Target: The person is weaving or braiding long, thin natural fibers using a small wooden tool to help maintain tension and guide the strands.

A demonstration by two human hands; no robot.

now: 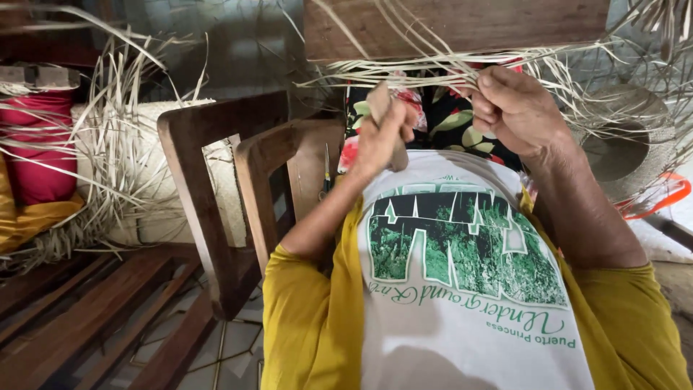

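My left hand [380, 139] is closed around a small flat wooden tool [380, 108], held upright near the edge of a woven mat of pale straw strips [433, 68]. My right hand [514, 108] pinches the straw strips at that same edge, fingers curled tight. A wooden board [462, 25] lies on top of the weaving. Loose strip ends fan out on both sides. Below my hands I see my white and yellow printed shirt [462, 289] and a flowered cloth [447, 119] on my lap.
A wooden chair [216, 188] stands to my left, its arm close to my left elbow. Behind it lie a bundle of straw [108, 166], a red cloth roll [40, 144] and a woven piece. A straw hat [621, 137] sits at the right.
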